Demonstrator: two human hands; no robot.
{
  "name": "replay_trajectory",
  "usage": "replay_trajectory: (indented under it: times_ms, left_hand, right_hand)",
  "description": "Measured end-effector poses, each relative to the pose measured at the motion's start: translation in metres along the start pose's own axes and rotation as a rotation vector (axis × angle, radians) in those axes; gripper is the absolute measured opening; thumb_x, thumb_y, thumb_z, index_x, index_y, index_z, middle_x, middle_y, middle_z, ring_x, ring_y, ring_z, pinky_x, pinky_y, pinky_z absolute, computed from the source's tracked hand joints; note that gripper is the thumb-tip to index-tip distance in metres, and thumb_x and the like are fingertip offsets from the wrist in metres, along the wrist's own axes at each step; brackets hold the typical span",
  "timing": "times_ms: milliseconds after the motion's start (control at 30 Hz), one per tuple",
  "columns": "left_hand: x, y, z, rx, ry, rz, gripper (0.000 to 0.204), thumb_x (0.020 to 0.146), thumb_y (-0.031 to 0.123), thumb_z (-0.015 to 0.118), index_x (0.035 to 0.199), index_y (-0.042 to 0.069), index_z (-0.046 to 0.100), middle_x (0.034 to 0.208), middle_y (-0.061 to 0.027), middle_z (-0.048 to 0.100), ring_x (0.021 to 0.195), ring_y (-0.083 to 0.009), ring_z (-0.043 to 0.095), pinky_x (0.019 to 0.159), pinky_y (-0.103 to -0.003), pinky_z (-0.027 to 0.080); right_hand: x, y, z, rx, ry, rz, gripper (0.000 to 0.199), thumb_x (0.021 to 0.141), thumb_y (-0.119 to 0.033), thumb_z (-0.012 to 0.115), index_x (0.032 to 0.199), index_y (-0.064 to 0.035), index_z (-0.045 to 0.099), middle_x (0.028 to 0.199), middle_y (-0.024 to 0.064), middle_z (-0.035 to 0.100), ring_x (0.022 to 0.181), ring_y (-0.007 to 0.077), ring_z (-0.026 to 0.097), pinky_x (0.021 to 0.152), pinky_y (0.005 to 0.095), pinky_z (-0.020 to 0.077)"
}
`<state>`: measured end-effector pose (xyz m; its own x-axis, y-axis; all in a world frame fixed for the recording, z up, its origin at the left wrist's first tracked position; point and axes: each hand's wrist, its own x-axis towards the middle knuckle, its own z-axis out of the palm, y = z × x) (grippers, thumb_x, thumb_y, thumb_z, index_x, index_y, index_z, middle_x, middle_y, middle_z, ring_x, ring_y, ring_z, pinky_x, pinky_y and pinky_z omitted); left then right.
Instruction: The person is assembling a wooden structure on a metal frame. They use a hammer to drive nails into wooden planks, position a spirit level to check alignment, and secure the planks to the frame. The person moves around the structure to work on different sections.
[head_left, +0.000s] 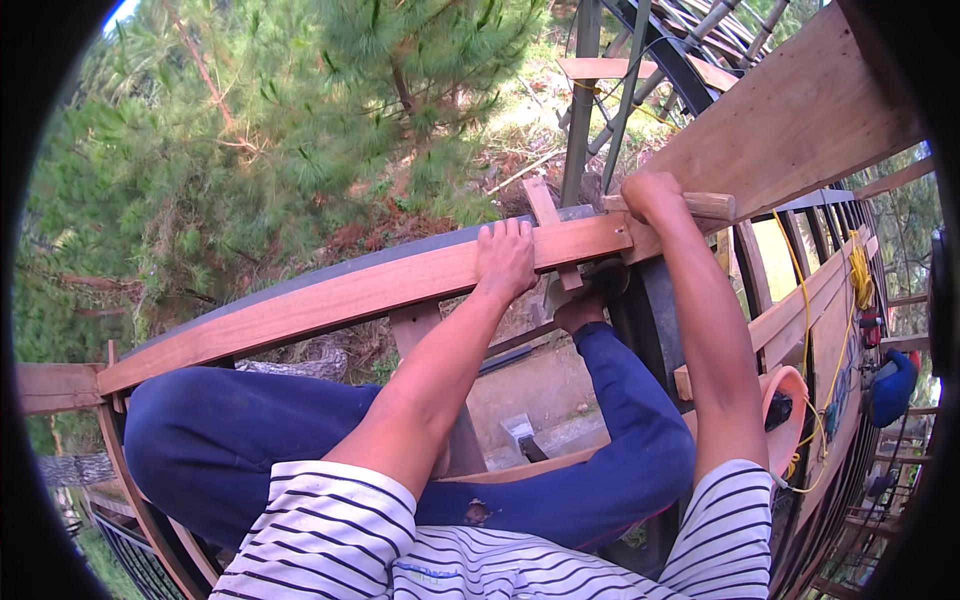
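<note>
A long, reddish wooden plank (350, 297) runs along a curved dark metal edge (400, 243) in front of me. My left hand (507, 257) is closed over this plank right of its middle, fingers bent over the far edge. At the plank's right end, my right hand (655, 195) is wrapped round a short wooden piece (710, 206), which sticks out on both sides of the fist. It lies by the corner of a wide wooden board (790, 110). A small wooden strip (541, 200) crosses the plank between my hands.
My legs in blue trousers (250, 430) straddle the frame, one bare foot (580, 313) near the strip. A pinkish container (787, 385), yellow cord (859, 270) and a blue object (893, 390) are at right. Pine branches (400, 90) and a slope lie beyond.
</note>
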<state>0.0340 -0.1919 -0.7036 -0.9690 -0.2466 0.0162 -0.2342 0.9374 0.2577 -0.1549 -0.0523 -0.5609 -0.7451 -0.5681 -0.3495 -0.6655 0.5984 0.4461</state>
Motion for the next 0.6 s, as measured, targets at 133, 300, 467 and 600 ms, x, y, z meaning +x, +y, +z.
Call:
replay_trajectory:
  times_ms: [133,300,467,600]
  left_hand:
    - [0.000,0.000,0.003,-0.001,-0.010,-0.010,0.072,0.067,0.038,0.087,0.124,0.005,0.057,0.115,-0.0100,0.059,0.115,-0.0264,0.056,0.098,-0.043,0.040]
    - [0.000,0.002,0.003,-0.004,-0.014,-0.001,0.073,0.067,0.039,0.087,0.124,0.005,0.057,0.116,-0.0102,0.059,0.117,-0.0266,0.055,0.099,-0.043,0.040]
    - [0.000,0.001,-0.004,0.027,-0.057,-0.012,0.078,0.067,0.040,0.088,0.128,0.004,0.056,0.117,-0.0108,0.058,0.118,-0.0266,0.055,0.099,-0.044,0.040]
    - [0.002,0.007,-0.006,0.071,-0.036,0.013,0.076,0.067,0.042,0.089,0.124,0.004,0.056,0.117,-0.0108,0.058,0.116,-0.0282,0.055,0.098,-0.044,0.041]
  right_hand:
    - [0.006,-0.001,0.006,0.056,0.060,0.026,0.019,0.087,-0.007,0.063,0.101,-0.0043,0.075,0.111,0.0184,0.075,0.102,0.0366,0.073,0.084,0.0464,0.0594]
    - [-0.007,-0.002,0.015,0.115,0.025,0.088,0.023,0.088,-0.010,0.063,0.108,-0.0027,0.073,0.108,0.0210,0.074,0.100,0.0390,0.072,0.084,0.0487,0.0584]
    - [-0.081,-0.018,0.056,0.573,0.594,0.008,0.052,0.093,-0.009,0.060,0.143,-0.0036,0.045,0.111,0.0284,0.062,0.100,0.0502,0.064,0.082,0.0559,0.0543]
    - [-0.148,-0.045,0.109,0.858,0.498,-0.023,0.051,0.098,-0.020,0.061,0.141,0.0001,0.041,0.122,0.0295,0.063,0.103,0.0508,0.064,0.082,0.0552,0.0556]
